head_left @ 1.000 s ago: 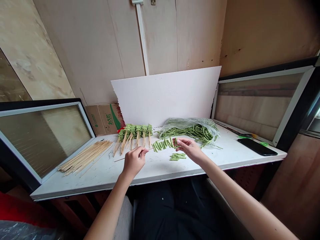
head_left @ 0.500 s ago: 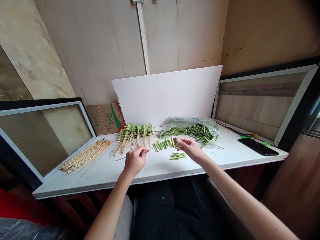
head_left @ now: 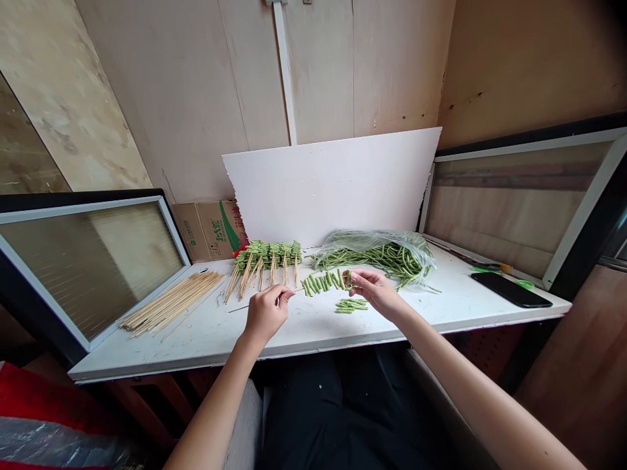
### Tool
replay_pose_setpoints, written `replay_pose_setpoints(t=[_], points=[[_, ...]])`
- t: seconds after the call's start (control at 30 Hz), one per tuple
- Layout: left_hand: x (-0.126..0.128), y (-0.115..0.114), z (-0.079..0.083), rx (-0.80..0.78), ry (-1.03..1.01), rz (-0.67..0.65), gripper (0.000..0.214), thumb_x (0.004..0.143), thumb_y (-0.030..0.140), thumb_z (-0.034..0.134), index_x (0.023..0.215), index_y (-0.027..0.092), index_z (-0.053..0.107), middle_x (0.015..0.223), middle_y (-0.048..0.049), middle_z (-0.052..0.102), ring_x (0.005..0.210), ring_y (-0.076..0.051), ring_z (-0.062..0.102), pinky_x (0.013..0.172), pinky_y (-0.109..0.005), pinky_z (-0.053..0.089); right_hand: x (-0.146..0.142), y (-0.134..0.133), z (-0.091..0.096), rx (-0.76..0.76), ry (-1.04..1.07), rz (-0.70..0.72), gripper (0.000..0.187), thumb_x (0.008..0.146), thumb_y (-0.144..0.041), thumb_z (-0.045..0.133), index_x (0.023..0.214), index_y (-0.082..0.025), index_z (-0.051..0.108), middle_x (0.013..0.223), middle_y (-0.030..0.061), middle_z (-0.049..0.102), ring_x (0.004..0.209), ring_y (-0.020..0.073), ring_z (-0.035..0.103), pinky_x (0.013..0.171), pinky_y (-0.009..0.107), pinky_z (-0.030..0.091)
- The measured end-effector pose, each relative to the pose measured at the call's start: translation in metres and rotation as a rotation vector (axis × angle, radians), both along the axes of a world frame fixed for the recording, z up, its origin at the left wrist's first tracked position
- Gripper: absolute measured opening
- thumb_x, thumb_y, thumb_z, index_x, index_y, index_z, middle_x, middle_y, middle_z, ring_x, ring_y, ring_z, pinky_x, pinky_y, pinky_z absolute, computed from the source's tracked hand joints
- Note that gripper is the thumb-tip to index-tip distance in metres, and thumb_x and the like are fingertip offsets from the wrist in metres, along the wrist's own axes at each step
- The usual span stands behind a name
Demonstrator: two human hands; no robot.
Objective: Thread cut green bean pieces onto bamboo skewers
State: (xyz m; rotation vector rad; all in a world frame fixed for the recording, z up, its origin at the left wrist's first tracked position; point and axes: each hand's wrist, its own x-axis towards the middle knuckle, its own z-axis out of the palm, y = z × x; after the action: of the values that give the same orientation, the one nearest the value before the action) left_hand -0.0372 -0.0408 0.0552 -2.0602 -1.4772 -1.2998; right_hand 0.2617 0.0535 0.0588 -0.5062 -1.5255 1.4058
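Observation:
My left hand (head_left: 264,314) pinches a thin bamboo skewer (head_left: 294,293) above the white table (head_left: 313,326). A row of short green bean pieces (head_left: 323,282) is threaded along the skewer. My right hand (head_left: 377,290) pinches a bean piece at the skewer's far tip. Just below my right hand lies a small pile of cut bean pieces (head_left: 351,305). Behind my left hand is a stack of finished bean skewers (head_left: 267,258).
A bundle of bare skewers (head_left: 171,303) lies at the table's left. A clear bag of long green beans (head_left: 379,254) sits behind my right hand. A black phone (head_left: 511,289) and green-handled scissors (head_left: 490,267) lie at the right. A white board (head_left: 328,186), a cardboard box (head_left: 208,228) and framed glass panels stand around.
Both hands keep their grip and place on the skewer. The view has shifted slightly, so everything sits a little further right and lower in frame.

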Motion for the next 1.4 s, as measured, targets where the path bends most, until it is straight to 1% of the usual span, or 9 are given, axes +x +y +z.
replay_pose_setpoints(t=[0.17,0.37,0.53,0.7,0.9,1.1,1.3,1.4], points=[[-0.0004,0.0004,-0.0006,-0.004,-0.002,0.004,0.020,0.100,0.024,0.061,0.086,0.022,0.075,0.074,-0.0020,0.075,0.060,-0.015,0.062,0.061,-0.026,0.041,0.0003,-0.0014,0.0015,-0.001,-0.006,0.009,0.036,0.085,-0.056,0.081,0.100,-0.022,0.082,0.104,0.0098,0.071,0.100,0.0245,0.062,0.077,0.034,0.056],[-0.0003,0.0004,-0.0005,-0.003,-0.002,0.002,0.019,0.100,0.022,0.062,0.085,0.021,0.074,0.074,-0.0015,0.075,0.060,-0.014,0.062,0.061,-0.026,0.040,0.0007,-0.0025,0.0026,-0.005,0.011,0.041,0.031,0.087,-0.052,0.081,0.099,-0.023,0.082,0.102,0.0082,0.069,0.095,0.0215,0.060,0.077,0.033,0.054],[-0.0001,0.0001,0.0000,-0.004,-0.001,-0.005,0.020,0.100,0.024,0.062,0.085,0.021,0.073,0.074,-0.0020,0.075,0.061,-0.015,0.063,0.061,-0.025,0.040,-0.0002,-0.0031,0.0029,-0.020,0.012,0.036,0.034,0.086,-0.054,0.082,0.097,-0.022,0.081,0.099,0.0077,0.068,0.093,0.0212,0.060,0.077,0.033,0.054],[-0.0006,0.0005,-0.0003,-0.014,-0.001,0.002,0.021,0.101,0.025,0.061,0.085,0.021,0.074,0.074,-0.0022,0.075,0.060,-0.015,0.062,0.061,-0.026,0.039,-0.0006,-0.0013,0.0011,-0.019,-0.009,0.009,0.037,0.085,-0.056,0.082,0.097,-0.022,0.081,0.100,0.0087,0.069,0.095,0.0224,0.061,0.076,0.033,0.055],[0.0002,0.0006,-0.0012,-0.008,-0.001,0.001,0.021,0.101,0.025,0.061,0.086,0.022,0.074,0.075,-0.0025,0.075,0.061,-0.015,0.062,0.061,-0.026,0.041,-0.0019,0.0011,-0.0021,0.038,-0.036,-0.050,0.037,0.086,-0.058,0.079,0.098,-0.023,0.084,0.101,0.0090,0.072,0.094,0.0233,0.062,0.075,0.034,0.054],[0.0008,0.0009,-0.0018,0.001,0.000,-0.001,0.020,0.100,0.024,0.062,0.086,0.021,0.075,0.075,-0.0021,0.076,0.060,-0.015,0.062,0.061,-0.026,0.041,-0.0035,0.0000,-0.0021,0.084,-0.056,-0.134,0.042,0.085,-0.064,0.078,0.094,-0.023,0.085,0.096,0.0078,0.075,0.086,0.0222,0.063,0.075,0.035,0.053],[0.0035,-0.0004,-0.0017,0.012,0.013,0.004,0.020,0.099,0.020,0.061,0.085,0.022,0.074,0.077,-0.0019,0.078,0.063,-0.016,0.066,0.062,-0.026,0.043,-0.0018,-0.0031,0.0024,0.113,-0.103,-0.172,0.043,0.085,-0.064,0.078,0.092,-0.022,0.085,0.092,0.0086,0.077,0.084,0.0232,0.064,0.076,0.037,0.053],[0.0049,-0.0012,-0.0015,0.016,0.032,0.007,0.022,0.099,0.018,0.059,0.084,0.022,0.075,0.078,-0.0026,0.079,0.067,-0.017,0.069,0.063,-0.027,0.045,-0.0020,-0.0041,0.0029,0.119,-0.112,-0.186,0.043,0.084,-0.064,0.078,0.090,-0.022,0.085,0.090,0.0076,0.077,0.077,0.0215,0.063,0.075,0.038,0.052]])
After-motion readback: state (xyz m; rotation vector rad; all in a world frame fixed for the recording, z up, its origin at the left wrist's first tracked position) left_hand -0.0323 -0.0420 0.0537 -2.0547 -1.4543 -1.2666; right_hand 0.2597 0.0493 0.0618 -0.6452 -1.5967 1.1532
